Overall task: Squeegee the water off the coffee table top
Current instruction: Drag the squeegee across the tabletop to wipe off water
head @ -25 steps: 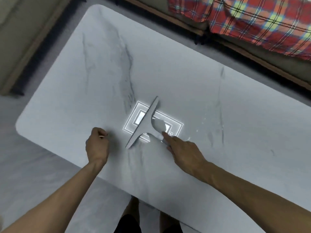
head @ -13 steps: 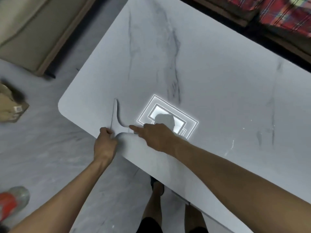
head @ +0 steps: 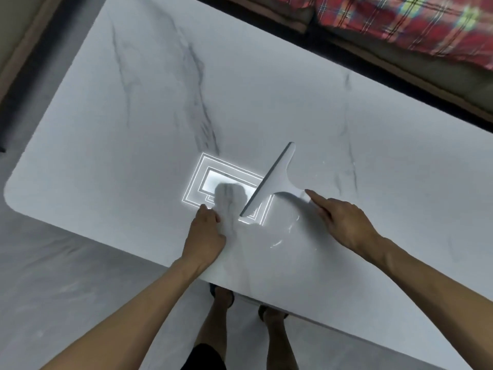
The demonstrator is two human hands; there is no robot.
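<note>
A white T-shaped squeegee point(head: 277, 177) lies with its blade on the white marble coffee table top point(head: 138, 108), blade running diagonally from near left to far right. My right hand point(head: 344, 222) grips its handle, index finger stretched along it. Thin streaks of water point(head: 282, 236) glint on the table just in front of that hand. My left hand point(head: 206, 236) rests as a loose fist on the table near the front edge, left of the blade, holding nothing.
A ceiling light's bright rectangular reflection point(head: 221, 180) sits on the table between the hands. A sofa with a red plaid blanket point(head: 400, 20) runs along the far side. Another sofa edge point(head: 24, 49) is at the left. My feet point(head: 245, 300) stand at the front edge.
The squeegee has moved from the table's left front edge back to the right, onto the middle of the table. My left hand has shifted in from the edge onto the top.
</note>
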